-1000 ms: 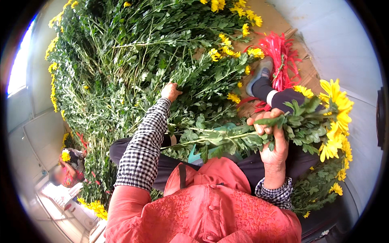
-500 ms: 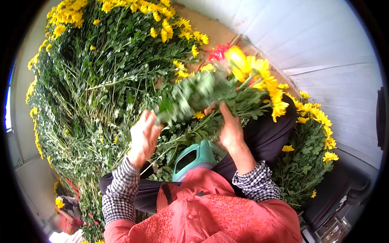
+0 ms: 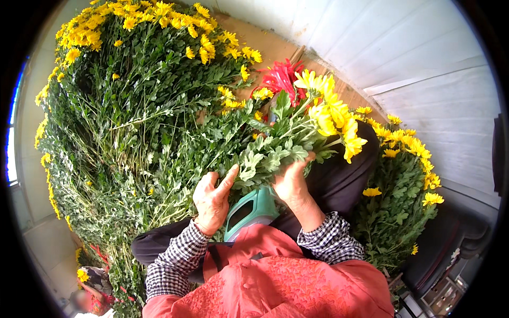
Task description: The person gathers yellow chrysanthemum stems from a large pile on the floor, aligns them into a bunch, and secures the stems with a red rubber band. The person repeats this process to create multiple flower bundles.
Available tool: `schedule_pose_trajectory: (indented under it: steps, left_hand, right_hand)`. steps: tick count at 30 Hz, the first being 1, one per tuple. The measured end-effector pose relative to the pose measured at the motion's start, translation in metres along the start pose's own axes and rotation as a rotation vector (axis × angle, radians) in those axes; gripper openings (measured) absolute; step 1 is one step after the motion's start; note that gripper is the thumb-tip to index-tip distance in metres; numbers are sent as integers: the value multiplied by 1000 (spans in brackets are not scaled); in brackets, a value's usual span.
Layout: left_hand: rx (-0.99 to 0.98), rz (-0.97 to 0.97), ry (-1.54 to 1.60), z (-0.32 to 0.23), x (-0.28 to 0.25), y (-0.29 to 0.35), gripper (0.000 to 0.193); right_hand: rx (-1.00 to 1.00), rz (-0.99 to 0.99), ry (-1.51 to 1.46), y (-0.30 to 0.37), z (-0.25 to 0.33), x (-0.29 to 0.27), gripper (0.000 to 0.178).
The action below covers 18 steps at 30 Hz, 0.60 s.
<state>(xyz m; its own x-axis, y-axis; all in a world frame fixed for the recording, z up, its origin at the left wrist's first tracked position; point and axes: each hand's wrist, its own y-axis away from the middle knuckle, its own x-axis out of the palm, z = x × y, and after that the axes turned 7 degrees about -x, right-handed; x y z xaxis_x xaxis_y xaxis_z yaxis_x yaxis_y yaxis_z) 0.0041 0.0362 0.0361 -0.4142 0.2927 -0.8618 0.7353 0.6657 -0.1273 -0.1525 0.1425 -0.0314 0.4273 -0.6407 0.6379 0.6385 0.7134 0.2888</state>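
Across my lap lies a bunch of yellow chrysanthemums, its blooms to the upper right and its leafy stems toward the left. My right hand is closed round the stems below the blooms; leaves hide most of its fingers. At the lower end of the stems is my left hand, closed on the bunch with its thumb along the leaves. Directly below the bunch, between my legs, sits a teal plastic object with a dark opening.
A large heap of cut chrysanthemums fills the left side. More chrysanthemums lie to my right, beside a black seat. Red strips rest near the pale wall. Another person is at the lower left.
The bunch has come down closer to my lap and is no longer blurred. My left hand has moved right and down onto its stems; my right hand has shifted slightly left.
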Motion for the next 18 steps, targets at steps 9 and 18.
schedule_pose_trajectory:
  steps: [9, 18]
  left_hand:
    - [-23, 613, 549, 28, -20, -19, 34]
    - [-378, 398, -48, 183, 183, -48, 37]
  right_hand:
    - [83, -9, -235, 12, 36, 20, 40]
    - [123, 39, -185, -4, 37, 38, 48]
